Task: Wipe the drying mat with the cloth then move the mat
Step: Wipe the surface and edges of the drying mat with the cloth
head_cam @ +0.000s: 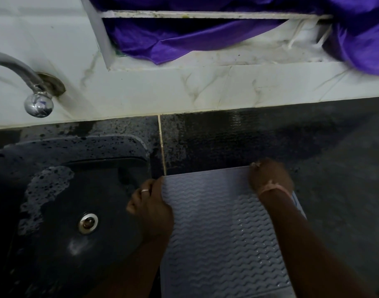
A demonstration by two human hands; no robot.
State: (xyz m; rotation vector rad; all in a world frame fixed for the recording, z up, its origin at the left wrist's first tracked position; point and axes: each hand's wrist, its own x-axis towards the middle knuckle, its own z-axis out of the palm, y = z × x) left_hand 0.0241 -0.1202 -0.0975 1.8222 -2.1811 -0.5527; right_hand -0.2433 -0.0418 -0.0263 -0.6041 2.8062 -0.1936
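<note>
Now both hands grasp the drying mat (216, 222), a grey-blue sheet with a wavy ribbed surface that lies on the dark desk (334, 168) just right of the black speckled sink (55, 201). Left hand (151, 208), a ring on one finger, has its fingers curled over the mat's left edge near the far left corner, its knuckles hanging above the sink's rim. Right hand (270, 179) pinches the mat's far edge close to the right corner, a pale band round the wrist. Whether the far edge is raised off the desk I cannot tell. Beyond the mat the desk is wet and glossy, with a pale grout line running back toward the white tiled wall (184, 87). A metal drain (88, 223) sits in the sink's floor, and a chrome tap (37, 100) comes out of the wall above it. Purple fabric (162, 44) hangs across a white-framed opening at the top
</note>
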